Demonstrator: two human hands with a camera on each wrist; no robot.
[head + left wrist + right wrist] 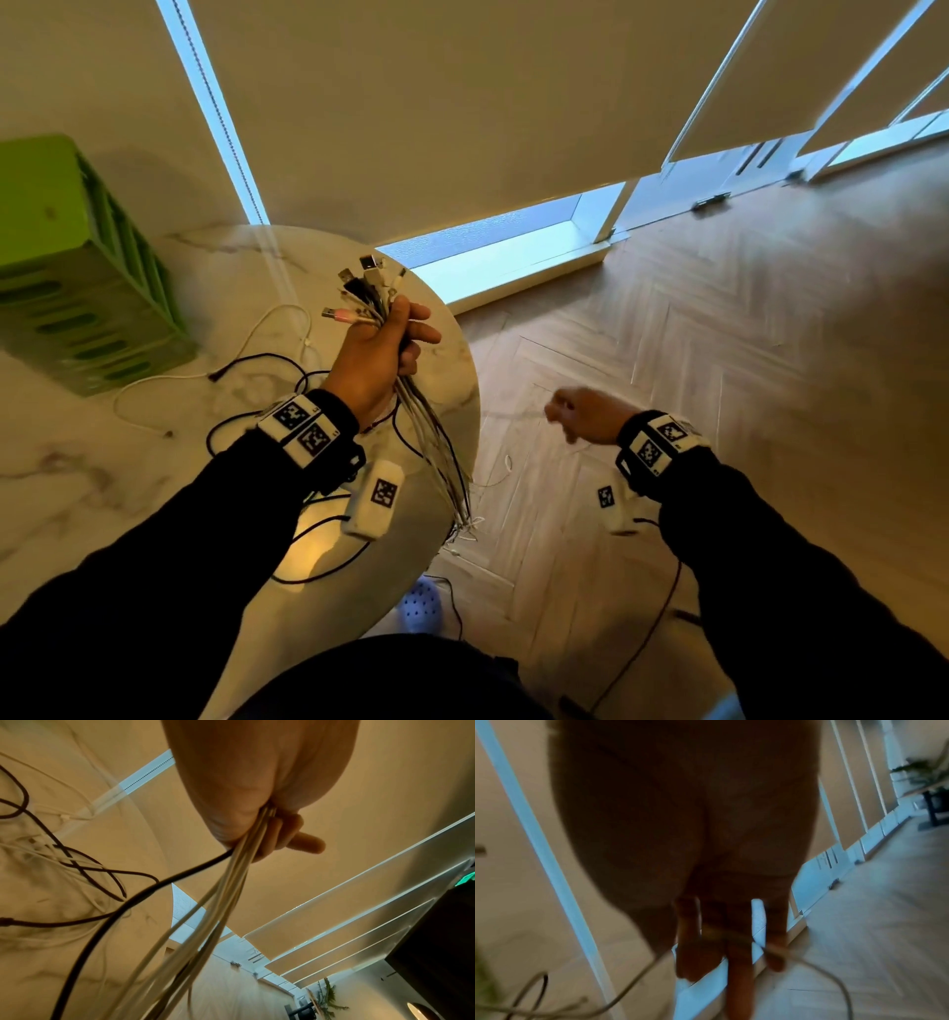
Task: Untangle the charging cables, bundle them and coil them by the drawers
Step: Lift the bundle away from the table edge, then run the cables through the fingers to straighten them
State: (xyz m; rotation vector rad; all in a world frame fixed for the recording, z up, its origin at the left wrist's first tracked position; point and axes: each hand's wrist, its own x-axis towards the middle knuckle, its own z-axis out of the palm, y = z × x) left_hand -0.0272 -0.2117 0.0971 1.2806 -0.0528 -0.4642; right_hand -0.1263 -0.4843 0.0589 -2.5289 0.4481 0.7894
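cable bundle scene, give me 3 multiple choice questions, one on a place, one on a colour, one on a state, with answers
1. Where is the drawer unit?
A. at the table's far left
B. on the floor
C. in the right hand

2. What colour is the drawer unit?
A. red
B. green
C. black

3. How is the cable bundle held?
A. lying loose on the floor
B. gripped in the left hand, plugs upward
C. coiled beside the drawers

Answers:
1 A, the drawer unit stands on the marble table at its far left.
2 B, its body and drawer fronts are bright green.
3 B, the left hand curls round the cable bundle, plugs sticking up above the fingers and tails hanging past the table edge; the right hand pulls a single thin cable, blurred.
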